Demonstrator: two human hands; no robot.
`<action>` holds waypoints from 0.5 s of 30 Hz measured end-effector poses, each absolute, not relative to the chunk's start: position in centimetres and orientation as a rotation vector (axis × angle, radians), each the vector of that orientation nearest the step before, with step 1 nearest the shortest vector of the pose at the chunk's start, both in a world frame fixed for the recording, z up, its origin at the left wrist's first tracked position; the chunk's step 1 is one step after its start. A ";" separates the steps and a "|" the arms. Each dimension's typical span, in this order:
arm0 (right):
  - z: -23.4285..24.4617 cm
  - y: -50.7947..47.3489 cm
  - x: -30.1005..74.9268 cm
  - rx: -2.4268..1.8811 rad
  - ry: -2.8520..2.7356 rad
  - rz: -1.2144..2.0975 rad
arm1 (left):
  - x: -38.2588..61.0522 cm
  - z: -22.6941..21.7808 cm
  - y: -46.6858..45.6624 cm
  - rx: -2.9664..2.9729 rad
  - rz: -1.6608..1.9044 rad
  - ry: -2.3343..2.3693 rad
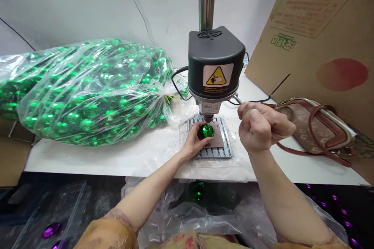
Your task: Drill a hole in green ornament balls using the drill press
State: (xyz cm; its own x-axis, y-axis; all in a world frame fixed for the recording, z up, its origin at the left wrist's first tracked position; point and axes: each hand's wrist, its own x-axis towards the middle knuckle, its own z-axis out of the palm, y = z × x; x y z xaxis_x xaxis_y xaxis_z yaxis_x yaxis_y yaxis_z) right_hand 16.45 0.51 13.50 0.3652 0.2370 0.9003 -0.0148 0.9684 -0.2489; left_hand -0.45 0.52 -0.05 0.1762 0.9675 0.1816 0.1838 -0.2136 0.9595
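Note:
My left hand (pixel 196 140) is closed around a shiny green faceted ball (pixel 208 130), thumb and fingers on its sides. The ball rests on a brown square pad (pixel 217 142) over the slotted metal base (pixel 228 151) of a small bench drill press (pixel 216 62). Right above the ball is the drill chuck (pixel 208 118), so close that I cannot tell whether the bit has entered it. My right hand (pixel 261 126) makes a fist around the drill press lever, whose metal rod (pixel 238 99) shows just left of the knuckles; its grip end is hidden.
A large clear bag of green balls (pixel 96 93) lies on the white table (pixel 96 161) to the left. A handbag (pixel 318 124) and a tall cardboard box (pixel 327 46) stand at the right. Plastic sheeting (pixel 154 221) hangs below the front edge; purple balls (pixel 51 230) show lower left.

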 end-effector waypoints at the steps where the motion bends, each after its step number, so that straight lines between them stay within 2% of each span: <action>1: 13.4 0.5 16.5 -0.208 -1.193 0.158 | -0.4 -0.1 0.5 1.571 1.134 1.131; 15: 12.9 0.1 16.2 -0.191 -1.222 0.137 | -0.2 -0.1 0.5 1.539 1.146 1.121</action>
